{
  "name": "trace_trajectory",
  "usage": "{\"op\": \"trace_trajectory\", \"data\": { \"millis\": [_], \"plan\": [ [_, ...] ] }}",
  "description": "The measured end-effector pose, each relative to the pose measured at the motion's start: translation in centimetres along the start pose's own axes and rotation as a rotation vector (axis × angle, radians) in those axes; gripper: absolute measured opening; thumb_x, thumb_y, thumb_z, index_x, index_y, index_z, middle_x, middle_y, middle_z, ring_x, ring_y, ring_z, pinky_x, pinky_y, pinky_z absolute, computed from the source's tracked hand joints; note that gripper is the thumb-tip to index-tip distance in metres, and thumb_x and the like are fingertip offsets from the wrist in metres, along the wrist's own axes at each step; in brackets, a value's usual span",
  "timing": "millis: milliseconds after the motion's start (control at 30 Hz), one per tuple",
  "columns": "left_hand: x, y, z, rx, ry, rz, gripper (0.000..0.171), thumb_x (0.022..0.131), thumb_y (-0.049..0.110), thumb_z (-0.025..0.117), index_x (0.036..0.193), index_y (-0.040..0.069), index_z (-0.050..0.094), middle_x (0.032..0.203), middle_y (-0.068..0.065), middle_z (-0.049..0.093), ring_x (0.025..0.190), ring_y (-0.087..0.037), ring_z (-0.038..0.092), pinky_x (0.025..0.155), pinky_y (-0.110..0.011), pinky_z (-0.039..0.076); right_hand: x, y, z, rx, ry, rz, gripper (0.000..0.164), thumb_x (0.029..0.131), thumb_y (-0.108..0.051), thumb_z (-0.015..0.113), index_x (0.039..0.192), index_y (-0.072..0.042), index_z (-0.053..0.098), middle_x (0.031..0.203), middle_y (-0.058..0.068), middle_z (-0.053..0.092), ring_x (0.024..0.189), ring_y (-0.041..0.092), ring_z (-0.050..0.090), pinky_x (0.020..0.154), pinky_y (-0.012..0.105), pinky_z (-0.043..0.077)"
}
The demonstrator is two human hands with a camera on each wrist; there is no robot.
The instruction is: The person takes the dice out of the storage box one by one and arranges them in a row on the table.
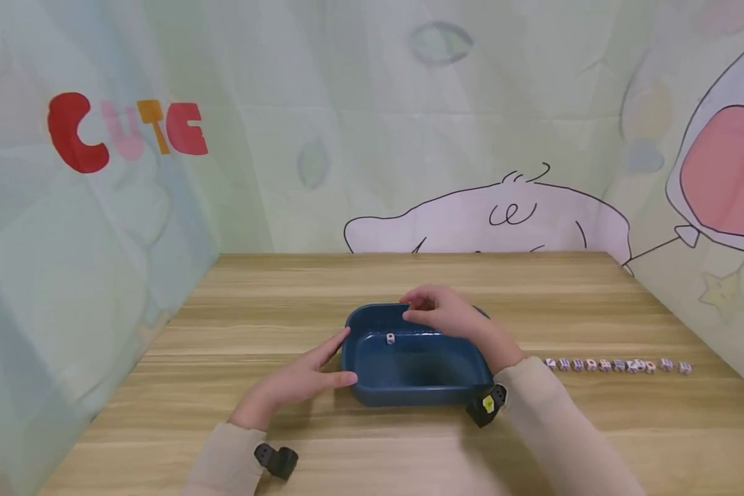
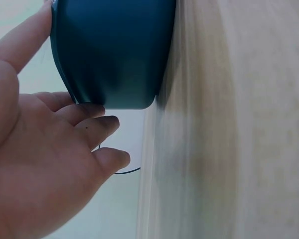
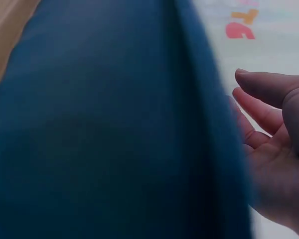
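A dark blue rectangular bin (image 1: pixel 424 396) sits on the wooden table, and a single white die (image 1: pixel 390 338) lies inside it towards the back left. My left hand (image 1: pixel 310 375) is at the bin's left end, with the thumb at the rim and the fingers spread along the outer wall. In the left wrist view those fingers (image 2: pixel 97 127) look relaxed against the wall of the bin. Over the bin's far side hovers my right hand (image 1: pixel 446 313). Its thumb and fingers are loosely bent and apart, with nothing between them in the right wrist view.
To the right of the bin, a row of several white dice (image 1: pixel 605 366) runs across the table (image 1: pixel 254 296), partly behind the right forearm at its near end. A printed curtain (image 1: pixel 273 138) hangs behind and beside the table. Each wrist carries a small black camera (image 1: pixel 277 461).
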State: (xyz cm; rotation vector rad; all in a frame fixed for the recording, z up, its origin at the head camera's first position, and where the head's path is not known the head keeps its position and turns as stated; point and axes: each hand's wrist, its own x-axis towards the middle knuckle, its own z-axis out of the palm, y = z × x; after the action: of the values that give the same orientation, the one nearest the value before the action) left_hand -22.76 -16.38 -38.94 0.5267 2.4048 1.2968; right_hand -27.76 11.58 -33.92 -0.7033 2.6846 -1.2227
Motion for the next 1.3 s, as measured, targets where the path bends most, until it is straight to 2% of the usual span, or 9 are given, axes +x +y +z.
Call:
{"op": "trace_trajectory", "data": {
  "millis": [133, 300, 467, 667, 900, 1133, 1300],
  "plan": [
    [0.0, 0.0, 0.0, 0.011, -0.001, -0.017, 0.086, 0.088, 0.043, 0.067, 0.156, 0.022, 0.019, 0.160, -0.012, 0.016, 0.147, -0.035, 0.013, 0.114, -0.061, 0.017, 0.8, 0.1, 0.9, 0.023, -0.062, 0.011, 0.034, 0.093, -0.016, 0.064, 0.123, 0.002, 0.062, 0.096, 0.008, 0.065, 0.083, 0.017, 0.057, 0.072, 0.027, 0.049],
    [0.1, -0.1, -0.2, 0.023, -0.007, -0.011, 0.085, 0.089, 0.043, 0.066, 0.156, 0.022, 0.018, 0.161, -0.012, 0.015, 0.147, -0.035, 0.013, 0.114, -0.061, 0.016, 1.8, 0.8, 1.9, 0.034, -0.106, 0.076, 0.034, 0.093, -0.015, 0.064, 0.122, 0.000, 0.062, 0.096, 0.007, 0.067, 0.081, 0.019, 0.059, 0.071, 0.028, 0.051],
    [0.2, -0.1, -0.3, 0.022, -0.018, 0.000, 0.085, 0.090, 0.042, 0.065, 0.156, 0.022, 0.015, 0.161, -0.012, 0.012, 0.147, -0.034, 0.011, 0.114, -0.060, 0.015, 2.6, 1.2, 2.6, 0.015, -0.157, 0.120, 0.034, 0.092, -0.015, 0.065, 0.123, 0.000, 0.062, 0.099, 0.007, 0.070, 0.086, 0.020, 0.062, 0.075, 0.031, 0.054],
    [0.2, -0.2, -0.5, 0.021, -0.027, -0.008, 0.085, 0.091, 0.042, 0.065, 0.156, 0.024, 0.014, 0.162, -0.010, 0.011, 0.148, -0.033, 0.010, 0.115, -0.059, 0.014, 3.3, 0.8, 3.4, -0.040, -0.190, 0.179, 0.031, 0.091, -0.015, 0.066, 0.120, -0.003, 0.065, 0.095, 0.005, 0.069, 0.081, 0.016, 0.062, 0.075, 0.029, 0.054],
    [0.4, -0.1, -0.5, 0.023, -0.029, -0.027, 0.085, 0.090, 0.044, 0.064, 0.156, 0.025, 0.014, 0.162, -0.010, 0.011, 0.148, -0.034, 0.011, 0.114, -0.061, 0.016, 3.6, 1.1, 4.0, -0.064, -0.162, 0.251, 0.030, 0.092, -0.015, 0.065, 0.119, -0.002, 0.065, 0.091, 0.005, 0.068, 0.077, 0.015, 0.059, 0.071, 0.028, 0.052],
    [0.5, -0.1, -0.5, 0.027, -0.032, -0.015, 0.085, 0.091, 0.042, 0.065, 0.156, 0.024, 0.014, 0.162, -0.009, 0.011, 0.148, -0.032, 0.010, 0.115, -0.059, 0.015, 3.8, 1.8, 4.4, 0.016, -0.137, 0.310, 0.032, 0.092, -0.015, 0.065, 0.121, -0.001, 0.064, 0.089, 0.006, 0.066, 0.075, 0.014, 0.059, 0.070, 0.027, 0.054],
    [0.4, -0.1, -0.5, 0.018, -0.038, -0.008, 0.085, 0.091, 0.040, 0.065, 0.156, 0.022, 0.013, 0.162, -0.010, 0.009, 0.148, -0.032, 0.008, 0.116, -0.058, 0.014, 3.7, 1.9, 4.8, 0.012, -0.128, 0.340, 0.031, 0.093, -0.016, 0.064, 0.120, -0.002, 0.065, 0.090, 0.006, 0.065, 0.076, 0.015, 0.058, 0.072, 0.027, 0.053]
  ]
}}
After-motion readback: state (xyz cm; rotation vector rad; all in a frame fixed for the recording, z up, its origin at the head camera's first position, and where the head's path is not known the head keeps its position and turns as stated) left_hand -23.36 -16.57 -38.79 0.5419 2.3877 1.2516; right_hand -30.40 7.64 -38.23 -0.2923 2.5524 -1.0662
